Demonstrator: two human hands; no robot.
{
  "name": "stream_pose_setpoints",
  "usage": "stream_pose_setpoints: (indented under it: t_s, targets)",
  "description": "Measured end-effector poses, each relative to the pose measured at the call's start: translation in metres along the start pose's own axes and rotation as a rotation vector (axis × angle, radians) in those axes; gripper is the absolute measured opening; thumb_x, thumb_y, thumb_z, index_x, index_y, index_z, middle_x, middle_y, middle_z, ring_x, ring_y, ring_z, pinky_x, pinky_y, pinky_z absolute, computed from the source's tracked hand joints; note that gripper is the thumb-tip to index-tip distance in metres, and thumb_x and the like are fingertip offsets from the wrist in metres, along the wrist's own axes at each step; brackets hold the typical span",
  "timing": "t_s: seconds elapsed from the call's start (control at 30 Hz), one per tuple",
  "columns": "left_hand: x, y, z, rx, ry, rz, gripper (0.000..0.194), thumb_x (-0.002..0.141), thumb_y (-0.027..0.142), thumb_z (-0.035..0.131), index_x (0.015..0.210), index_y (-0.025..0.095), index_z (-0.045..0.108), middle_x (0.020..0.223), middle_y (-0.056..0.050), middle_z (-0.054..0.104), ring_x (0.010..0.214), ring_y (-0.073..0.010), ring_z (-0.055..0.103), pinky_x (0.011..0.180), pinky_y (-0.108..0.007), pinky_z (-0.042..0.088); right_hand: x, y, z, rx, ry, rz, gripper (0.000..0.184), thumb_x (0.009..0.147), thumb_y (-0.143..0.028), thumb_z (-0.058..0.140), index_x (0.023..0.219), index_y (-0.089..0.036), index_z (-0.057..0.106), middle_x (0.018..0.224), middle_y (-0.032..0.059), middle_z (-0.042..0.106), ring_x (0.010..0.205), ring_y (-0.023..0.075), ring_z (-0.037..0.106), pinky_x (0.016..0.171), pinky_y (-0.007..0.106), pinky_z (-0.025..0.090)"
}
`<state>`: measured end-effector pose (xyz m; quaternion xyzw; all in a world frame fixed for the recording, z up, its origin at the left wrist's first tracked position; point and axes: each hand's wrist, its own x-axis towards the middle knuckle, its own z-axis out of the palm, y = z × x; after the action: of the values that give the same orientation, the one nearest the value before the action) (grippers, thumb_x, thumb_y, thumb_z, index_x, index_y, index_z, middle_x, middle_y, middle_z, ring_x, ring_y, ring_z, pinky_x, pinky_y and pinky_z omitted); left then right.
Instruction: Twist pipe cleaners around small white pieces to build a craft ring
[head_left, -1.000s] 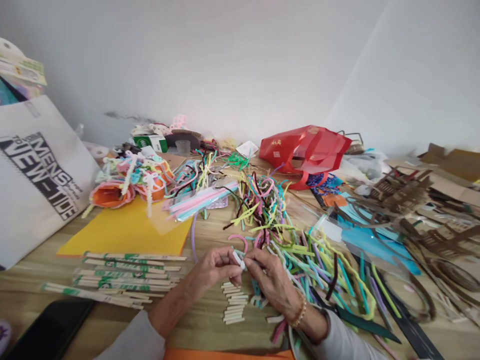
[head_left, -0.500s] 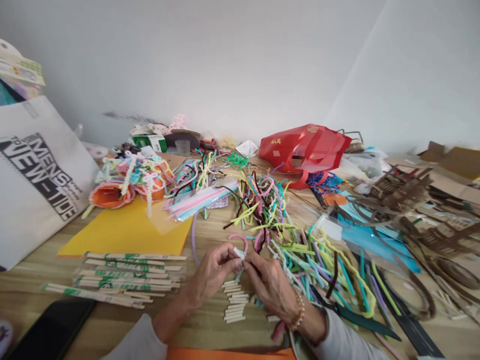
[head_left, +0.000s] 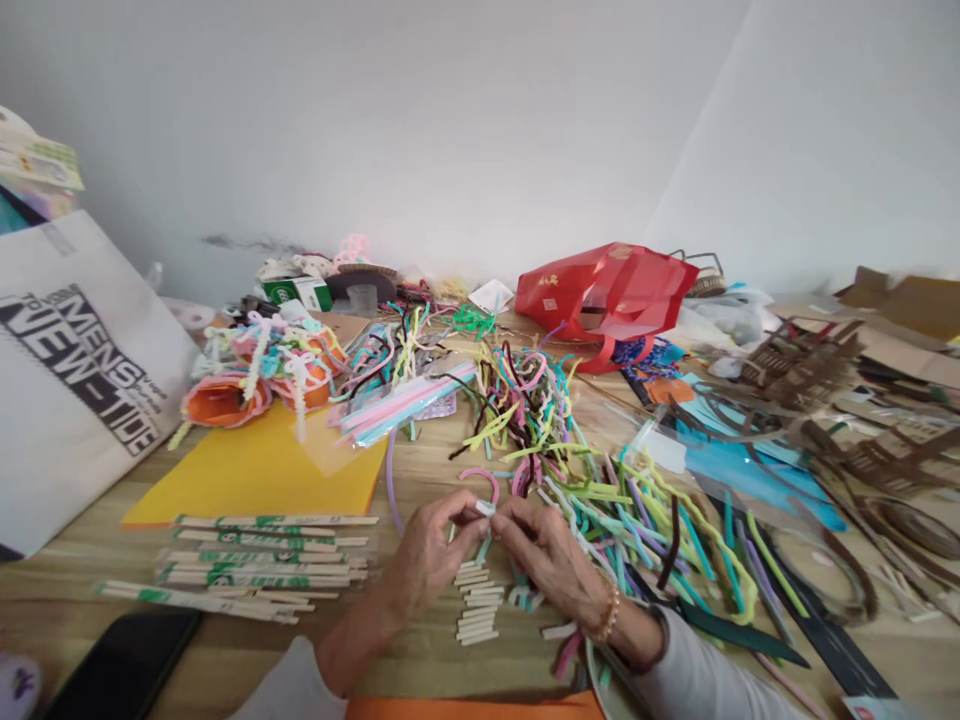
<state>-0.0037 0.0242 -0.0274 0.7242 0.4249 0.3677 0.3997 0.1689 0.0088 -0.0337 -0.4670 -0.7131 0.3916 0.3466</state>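
Between the fingertips of my left hand [head_left: 431, 545] and my right hand [head_left: 547, 550] is a small white piece [head_left: 486, 508] that looks like pipe cleaner. Both hands pinch it from opposite sides, just above the table. A pale blue strand [head_left: 484, 550] shows beneath the fingers; whether it joins the white piece I cannot tell. Short cut wooden sticks [head_left: 476, 610] lie in a column below the hands. Beyond the fingertips a pink pipe cleaner [head_left: 484, 477] curves on the tabletop. A heap of coloured pipe cleaners [head_left: 637, 510] spreads beside my right hand.
Paper-wrapped chopsticks [head_left: 262, 550] and a black phone [head_left: 124, 665] lie at left, near yellow sheets [head_left: 262, 470]. Dark-handled scissors [head_left: 742, 635] rest at right. A white bag [head_left: 75, 380] stands far left and a red bag [head_left: 600, 295] at the back. Orange paper [head_left: 472, 708] lies at the front edge.
The white piece has turned from slanting to nearly level between my fingertips, both hands still pinching it. The view has shifted slightly.
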Motion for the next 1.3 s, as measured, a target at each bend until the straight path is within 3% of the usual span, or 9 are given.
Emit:
stream_pose_setpoints:
  t_s: [0.2, 0.4, 0.57, 0.77, 0.87, 1.0, 1.1, 1.3]
  targets:
    - [0.006, 0.006, -0.004, 0.034, 0.003, 0.055, 0.011, 0.080, 0.022, 0.057, 0.074, 0.016, 0.063, 0.074, -0.002, 0.062, 0.072, -0.0162, 0.056, 0.070, -0.024, 0.042, 0.004, 0.001, -0.002, 0.147, 0.001, 0.023, 0.032, 0.092, -0.042, 0.042, 0.076, -0.017, 0.054, 0.052, -0.0051, 0.040, 0.047, 0.0090, 0.034, 0.046, 0.022, 0.026]
    - [0.019, -0.001, -0.009, -0.172, -0.164, -0.083, 0.005, 0.072, 0.017, 0.062, 0.070, 0.014, 0.061, 0.063, 0.001, 0.056, 0.059, -0.0120, 0.051, 0.058, -0.021, 0.040, 0.003, 0.000, -0.005, 0.032, -0.013, -0.030, 0.030, 0.092, -0.038, 0.044, 0.073, -0.017, 0.054, 0.057, -0.0035, 0.042, 0.054, 0.0101, 0.036, 0.050, 0.022, 0.027]
    - [0.020, -0.003, -0.003, 0.009, -0.101, 0.027, 0.007, 0.073, 0.015, 0.060, 0.067, 0.015, 0.061, 0.063, 0.000, 0.057, 0.060, -0.0132, 0.050, 0.058, -0.022, 0.039, 0.004, -0.004, -0.009, 0.031, -0.021, -0.004, 0.034, 0.091, -0.041, 0.044, 0.067, -0.017, 0.049, 0.057, -0.0032, 0.041, 0.053, 0.0099, 0.036, 0.049, 0.022, 0.026]
    - [0.008, -0.001, 0.005, 0.224, 0.015, 0.169, 0.017, 0.079, 0.013, 0.050, 0.068, 0.016, 0.062, 0.065, -0.002, 0.059, 0.064, -0.0148, 0.055, 0.063, -0.024, 0.041, 0.009, 0.008, -0.006, 0.320, -0.119, 0.110, 0.039, 0.087, -0.049, 0.049, 0.064, -0.017, 0.045, 0.048, -0.0061, 0.039, 0.042, 0.0065, 0.031, 0.040, 0.019, 0.022]
    - [0.008, -0.001, 0.007, 0.151, 0.062, 0.088, 0.013, 0.078, 0.016, 0.052, 0.071, 0.015, 0.063, 0.067, -0.003, 0.062, 0.065, -0.0157, 0.058, 0.064, -0.025, 0.044, 0.012, 0.013, -0.003, 0.389, -0.091, 0.095, 0.036, 0.087, -0.048, 0.051, 0.069, -0.016, 0.050, 0.046, -0.0065, 0.042, 0.039, 0.0059, 0.034, 0.039, 0.018, 0.024]
    - [0.014, -0.001, 0.003, -0.092, 0.033, -0.041, 0.012, 0.076, 0.018, 0.057, 0.083, 0.013, 0.065, 0.074, -0.005, 0.067, 0.066, -0.0161, 0.062, 0.062, -0.024, 0.048, 0.013, 0.012, -0.001, 0.471, -0.049, 0.078, 0.036, 0.088, -0.047, 0.047, 0.069, -0.016, 0.049, 0.049, -0.0062, 0.043, 0.039, 0.0056, 0.036, 0.039, 0.018, 0.028]
    - [0.016, -0.002, -0.001, -0.145, 0.004, -0.026, 0.020, 0.076, 0.018, 0.059, 0.094, 0.015, 0.067, 0.088, -0.007, 0.071, 0.077, -0.0178, 0.065, 0.070, -0.025, 0.051, 0.013, 0.010, -0.002, 0.489, -0.052, 0.087, 0.035, 0.088, -0.046, 0.049, 0.070, -0.016, 0.050, 0.050, -0.0059, 0.045, 0.039, 0.0054, 0.038, 0.039, 0.017, 0.030]
    - [0.016, -0.003, -0.003, -0.098, -0.014, 0.020, 0.016, 0.076, 0.022, 0.061, 0.088, 0.017, 0.071, 0.098, -0.009, 0.071, 0.093, -0.0225, 0.064, 0.071, -0.026, 0.053, 0.014, 0.011, -0.003, 0.524, -0.047, 0.083, 0.035, 0.086, -0.047, 0.052, 0.070, -0.016, 0.050, 0.048, -0.0065, 0.044, 0.038, 0.0053, 0.037, 0.039, 0.017, 0.031]
